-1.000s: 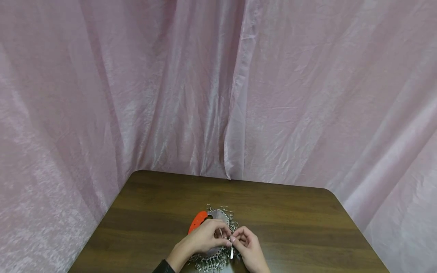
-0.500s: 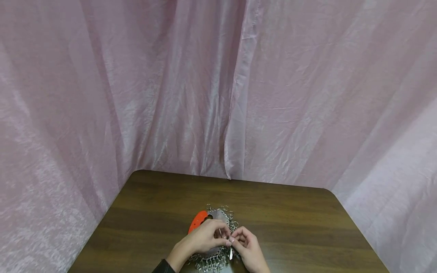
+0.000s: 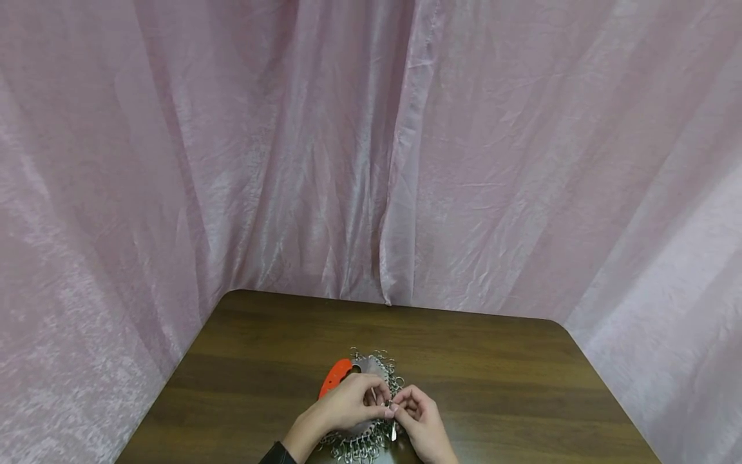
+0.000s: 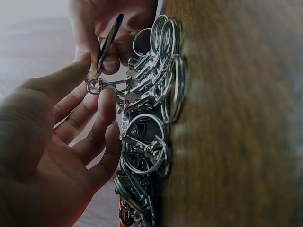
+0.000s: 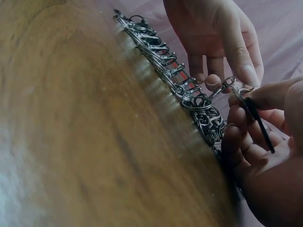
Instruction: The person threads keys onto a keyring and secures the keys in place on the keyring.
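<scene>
My left hand [image 3: 353, 403] pinches the small end of a metal swivel clasp [image 4: 106, 85] between thumb and fingertips. Tip to tip with it, my right hand [image 3: 422, 419] pinches a key ring [image 4: 110, 40], seen nearly edge-on as a narrow loop; in the right wrist view it looks like a dark bar. The ring meets the clasp at the fingertips, but how they join is too small to tell. Beneath the hands lies a grey plate [image 3: 371, 367] with an orange handle [image 3: 335, 377]. Part of the plate is hidden by my left hand.
Several metal clasps with split rings [image 3: 356, 448] fringe the plate's curved edge and overlap closely, some right beside my fingers. The brown wooden table [image 3: 493, 374] extends around them. Pink curtains [image 3: 324, 161] hang behind its far edge.
Both hands keep almost the same place, fingertips together. The key ring below them turns and tilts slightly.
</scene>
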Motion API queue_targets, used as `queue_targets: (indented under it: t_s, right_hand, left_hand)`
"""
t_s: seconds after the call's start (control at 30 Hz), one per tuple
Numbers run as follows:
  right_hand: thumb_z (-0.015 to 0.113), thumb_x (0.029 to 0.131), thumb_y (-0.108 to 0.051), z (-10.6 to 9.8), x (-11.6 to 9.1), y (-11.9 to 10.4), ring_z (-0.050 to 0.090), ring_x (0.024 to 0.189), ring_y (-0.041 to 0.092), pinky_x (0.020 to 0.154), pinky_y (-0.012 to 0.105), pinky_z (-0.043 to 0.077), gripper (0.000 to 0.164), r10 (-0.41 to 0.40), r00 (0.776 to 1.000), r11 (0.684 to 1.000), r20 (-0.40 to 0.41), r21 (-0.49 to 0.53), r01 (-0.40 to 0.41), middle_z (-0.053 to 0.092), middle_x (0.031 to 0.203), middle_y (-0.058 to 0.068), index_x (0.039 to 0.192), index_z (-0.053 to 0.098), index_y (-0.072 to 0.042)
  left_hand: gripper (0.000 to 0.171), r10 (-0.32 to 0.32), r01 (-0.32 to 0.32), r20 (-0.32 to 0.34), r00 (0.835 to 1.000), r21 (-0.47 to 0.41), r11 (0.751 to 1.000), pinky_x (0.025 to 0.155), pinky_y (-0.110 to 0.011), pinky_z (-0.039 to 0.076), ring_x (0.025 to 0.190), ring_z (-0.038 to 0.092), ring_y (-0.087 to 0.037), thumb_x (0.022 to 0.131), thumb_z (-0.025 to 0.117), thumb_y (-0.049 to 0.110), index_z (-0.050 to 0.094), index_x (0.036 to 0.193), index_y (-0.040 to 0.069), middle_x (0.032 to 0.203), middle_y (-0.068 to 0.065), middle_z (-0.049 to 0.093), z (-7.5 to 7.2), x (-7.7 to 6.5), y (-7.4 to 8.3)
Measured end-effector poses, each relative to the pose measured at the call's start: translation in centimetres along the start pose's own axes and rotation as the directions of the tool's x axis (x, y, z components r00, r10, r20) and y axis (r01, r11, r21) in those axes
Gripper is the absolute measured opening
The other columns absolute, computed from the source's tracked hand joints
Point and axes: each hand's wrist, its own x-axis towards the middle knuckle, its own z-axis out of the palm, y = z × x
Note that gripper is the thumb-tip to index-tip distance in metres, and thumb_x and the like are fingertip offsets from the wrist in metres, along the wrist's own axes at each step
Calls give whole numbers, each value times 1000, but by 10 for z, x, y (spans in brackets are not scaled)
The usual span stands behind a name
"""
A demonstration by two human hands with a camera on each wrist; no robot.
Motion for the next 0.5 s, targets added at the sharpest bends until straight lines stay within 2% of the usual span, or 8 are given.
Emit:
queue_targets:
  t_s: [0.2, 0.5]
  right_hand:
    - [65, 98, 8, 0, 0, -2, 60, 70, 5, 62, 21, 51, 11, -13, 1000, 1000, -16, 3, 14, 65, 85, 12, 101, 56, 14]
    - [65, 97, 9, 0, 1, 1, 62, 74, 6, 66, 20, 51, 8, 0, 1000, 1000, -18, 17, 0, 66, 86, 5, 99, 57, 11]
  left_hand:
    - [14, 25, -25, 19, 1000, 17, 1000, 69, -20, 54, 74, 61, 2, 95, 83, 31, 73, 100, 23, 84, 17, 63, 1, 0, -2]
    - [13, 34, -34, 3, 999, 41, 999, 68, -20, 52, 77, 61, 2, 96, 80, 36, 72, 95, 26, 86, 18, 64, 1, 0, -3]
